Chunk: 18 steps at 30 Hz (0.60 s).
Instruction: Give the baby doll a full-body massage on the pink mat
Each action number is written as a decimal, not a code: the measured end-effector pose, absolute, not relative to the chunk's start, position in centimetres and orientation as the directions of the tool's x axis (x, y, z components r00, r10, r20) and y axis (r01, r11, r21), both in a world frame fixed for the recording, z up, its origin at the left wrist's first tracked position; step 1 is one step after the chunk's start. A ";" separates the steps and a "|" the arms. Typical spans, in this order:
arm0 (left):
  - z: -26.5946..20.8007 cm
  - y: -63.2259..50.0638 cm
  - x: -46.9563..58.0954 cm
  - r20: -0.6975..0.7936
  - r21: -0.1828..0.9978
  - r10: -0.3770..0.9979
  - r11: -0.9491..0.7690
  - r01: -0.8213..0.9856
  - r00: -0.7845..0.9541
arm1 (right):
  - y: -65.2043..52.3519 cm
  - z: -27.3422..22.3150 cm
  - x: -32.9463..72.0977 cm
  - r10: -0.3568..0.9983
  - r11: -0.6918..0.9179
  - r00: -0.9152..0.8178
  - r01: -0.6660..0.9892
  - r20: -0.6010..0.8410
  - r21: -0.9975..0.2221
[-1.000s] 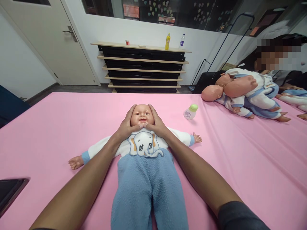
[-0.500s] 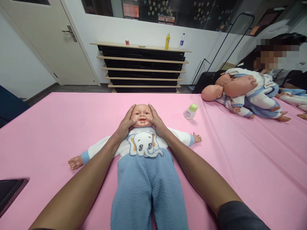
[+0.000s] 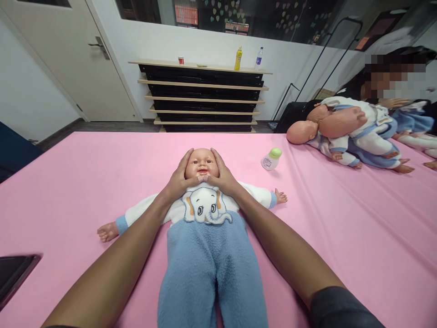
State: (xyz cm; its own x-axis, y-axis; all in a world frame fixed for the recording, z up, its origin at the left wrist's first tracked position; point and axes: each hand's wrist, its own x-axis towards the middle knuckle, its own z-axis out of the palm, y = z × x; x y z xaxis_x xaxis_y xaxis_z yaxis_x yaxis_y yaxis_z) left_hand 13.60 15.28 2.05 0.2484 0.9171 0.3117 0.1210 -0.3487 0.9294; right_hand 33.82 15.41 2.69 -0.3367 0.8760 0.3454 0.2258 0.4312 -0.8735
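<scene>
A baby doll [image 3: 211, 246] in a white top with an elephant face and fuzzy blue trousers lies on its back, arms spread out. My left hand [image 3: 180, 178] cups one side of the doll's head [image 3: 202, 161], fingers along the cheek and temple. My right hand [image 3: 225, 177] holds the opposite side the same way. Both thumbs meet at the chin, just under the mouth. Behind the head my fingertips are partly hidden. To the right of the head stands a small white bottle with a green cap [image 3: 271, 159], tilted in view.
A pink sheet [image 3: 68, 191] covers the table. Several more dolls [image 3: 355, 127] are piled at the right, near another person [image 3: 392, 82]. A dark phone-like object [image 3: 15, 273] lies at the left edge. Beyond the table are stacked boards [image 3: 205, 86] bearing drink bottles.
My thumbs have moved from the doll's cheeks beside the mouth down and inward to the middle of the chin. The fingers stay around the head. Blue cloth now shows near the other person.
</scene>
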 end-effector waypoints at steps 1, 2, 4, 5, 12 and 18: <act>2.0 15.3 13.6 0.311 0.932 0.918 -0.345 0.110 0.247 | 15.5 2.6 33.8 0.876 0.429 -0.337 0.217 0.345 -0.877; 2.0 15.3 13.6 0.310 0.935 0.918 -0.342 0.098 0.247 | 15.6 2.6 33.8 0.875 0.427 -0.338 0.208 0.345 -0.880; 1.9 15.5 13.6 0.310 0.939 0.919 -0.336 0.073 0.246 | 15.8 2.4 33.8 0.874 0.426 -0.342 0.194 0.346 -0.884; 1.8 15.6 13.6 0.310 0.941 0.919 -0.333 0.059 0.244 | 16.0 2.3 33.8 0.873 0.427 -0.343 0.187 0.348 -0.885; 1.6 15.7 13.6 0.322 0.941 0.915 -0.339 0.027 0.243 | 16.1 2.0 33.9 0.868 0.426 -0.336 0.130 0.365 -0.895; 2.5 14.8 13.6 0.326 0.902 0.905 -0.384 0.198 0.271 | 15.3 2.5 33.9 0.860 0.449 -0.355 0.190 0.366 -0.873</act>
State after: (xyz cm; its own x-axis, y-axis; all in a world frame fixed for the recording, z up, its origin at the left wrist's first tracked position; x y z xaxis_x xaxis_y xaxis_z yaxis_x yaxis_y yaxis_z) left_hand 13.60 14.78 2.50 0.2714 0.9054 0.3265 0.1977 -0.3844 0.9017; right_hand 33.92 15.35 2.51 -0.3548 0.8604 0.3658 0.1899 0.4494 -0.8729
